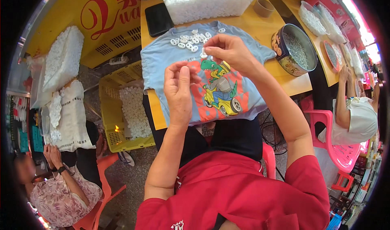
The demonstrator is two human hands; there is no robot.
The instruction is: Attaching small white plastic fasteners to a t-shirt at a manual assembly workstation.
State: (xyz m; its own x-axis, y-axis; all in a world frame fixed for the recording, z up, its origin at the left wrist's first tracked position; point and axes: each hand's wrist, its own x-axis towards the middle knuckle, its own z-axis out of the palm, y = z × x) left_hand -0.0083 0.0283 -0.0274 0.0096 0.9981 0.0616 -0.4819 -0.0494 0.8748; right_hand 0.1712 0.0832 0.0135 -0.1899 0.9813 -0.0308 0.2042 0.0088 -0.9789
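Note:
A pale blue T-shirt (162,53) with a cartoon dinosaur on a yellow scooter is spread over the table before me. Several small white oval plastic pieces with two holes (190,40) lie scattered on its upper part. Between thumb and fingertips my right hand (230,53) pinches one such small white piece (203,54), above the dinosaur print. To its left, my left hand (180,88) is raised over the shirt with loosely curled fingers and the thumb up. I see nothing held in it, though its fingertips are slightly blurred.
Beyond the shirt stand a clear bin of white pieces (207,11), a black phone-like slab (159,19) and a brown cup (264,7). At right is a round tin (289,64) of small metallic parts. A yellow crate (109,120) sits lower left. Other people sit on both sides.

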